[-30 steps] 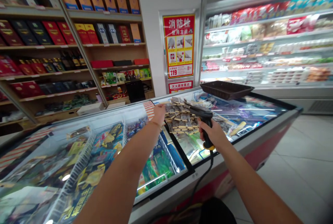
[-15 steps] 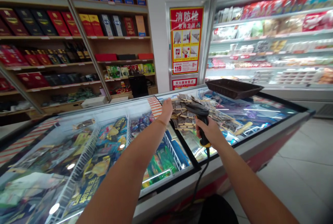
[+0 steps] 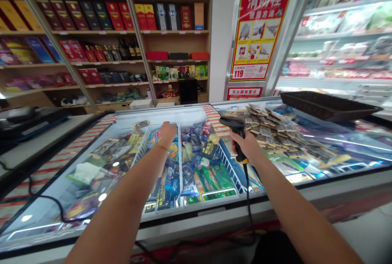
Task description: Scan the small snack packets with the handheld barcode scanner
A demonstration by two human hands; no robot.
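My right hand [image 3: 247, 146] grips the handle of a black and yellow barcode scanner [image 3: 234, 123], held over the chest freezer [image 3: 196, 215] with its head tipped to the left. Its cable hangs down across the freezer's front edge. To the right of the scanner, small flat packets [image 3: 275, 131] lie heaped on the glass. My left hand [image 3: 168, 134] is stretched out over the freezer's middle section, above blue packages [image 3: 172, 178] beside a white wire divider [image 3: 180, 153]. Its fingers point away from me, so whether they hold anything is hidden.
A dark brown tray [image 3: 327, 106] rests on the freezer's right end. Behind stand shelves of boxed bottles [image 3: 101, 14], a red fire-hydrant poster [image 3: 260, 31] and a lit display fridge [image 3: 339, 47]. A counter [image 3: 45, 133] with dark equipment borders the left, and black cables run along the front.
The view has turned left. My left hand has moved left, away from the packet heap, to over the freezer's middle section. My right hand still holds the scanner, now left of the heap.
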